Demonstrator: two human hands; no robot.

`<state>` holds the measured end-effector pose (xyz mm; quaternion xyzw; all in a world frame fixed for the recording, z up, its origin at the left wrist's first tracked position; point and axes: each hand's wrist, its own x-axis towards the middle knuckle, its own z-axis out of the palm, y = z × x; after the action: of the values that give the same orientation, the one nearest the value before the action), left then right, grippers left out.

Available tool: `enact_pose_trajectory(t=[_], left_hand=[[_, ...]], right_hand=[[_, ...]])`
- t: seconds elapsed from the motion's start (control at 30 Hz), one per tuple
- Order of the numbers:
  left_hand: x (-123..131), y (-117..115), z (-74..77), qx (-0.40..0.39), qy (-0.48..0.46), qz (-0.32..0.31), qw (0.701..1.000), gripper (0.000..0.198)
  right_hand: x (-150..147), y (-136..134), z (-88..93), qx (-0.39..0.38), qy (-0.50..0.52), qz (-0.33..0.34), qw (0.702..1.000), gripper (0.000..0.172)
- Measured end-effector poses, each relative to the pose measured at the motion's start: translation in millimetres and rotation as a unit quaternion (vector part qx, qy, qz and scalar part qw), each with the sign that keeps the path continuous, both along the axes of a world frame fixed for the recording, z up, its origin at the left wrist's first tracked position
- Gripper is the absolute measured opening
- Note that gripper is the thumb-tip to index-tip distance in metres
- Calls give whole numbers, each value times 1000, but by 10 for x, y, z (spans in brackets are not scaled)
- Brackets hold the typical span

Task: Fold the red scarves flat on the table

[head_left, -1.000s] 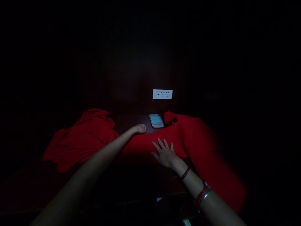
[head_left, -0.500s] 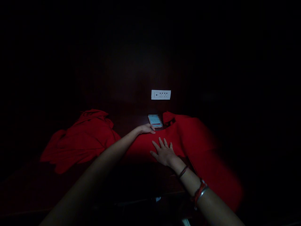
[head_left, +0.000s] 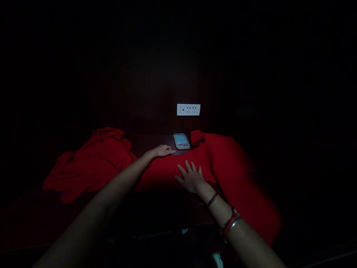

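Observation:
A red cloth lies spread across the dark tabletop, its right part wide and hanging toward the front. My right hand rests palm down on its middle, fingers spread. At the cloth's far edge is my left hand, fingers pointing right and thumb stretched out along the edge; its fingertips are small and dim. To the left, more red fabric sits in a crumpled heap; whether it joins the flat part is hidden behind my left forearm. Just beyond the cloth lies a phone, screen up and partly pixelated.
A white wall socket is mounted on the dark wall behind the table. The front edge of the table runs below my forearms. A pale striped object shows low down, too dim to name. Deep shadow covers the sides.
My left hand has slid left along the cloth's far edge, away from the phone. My right hand stays almost in place on the cloth. The whole view has shifted slightly.

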<state>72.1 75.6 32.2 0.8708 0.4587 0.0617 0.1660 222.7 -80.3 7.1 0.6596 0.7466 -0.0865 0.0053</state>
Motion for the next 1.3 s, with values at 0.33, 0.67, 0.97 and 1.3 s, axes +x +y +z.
enact_pose_trajectory(t=[0.33, 0.67, 0.97, 1.3], left_hand=[[-348, -156, 100, -177, -91, 28, 980, 30], [-598, -92, 234, -324, -79, 49, 941, 36], [-625, -66, 195, -250, -72, 44, 965, 34], [-709, -62, 252, -269, -47, 68, 960, 45]], right_hand=[[-33, 388, 247, 73, 21, -15, 997, 64], [14, 554, -33, 16, 26, -29, 999, 70], [3, 534, -13, 15, 27, -40, 999, 71], [1, 538, -34, 26, 27, -31, 999, 71]])
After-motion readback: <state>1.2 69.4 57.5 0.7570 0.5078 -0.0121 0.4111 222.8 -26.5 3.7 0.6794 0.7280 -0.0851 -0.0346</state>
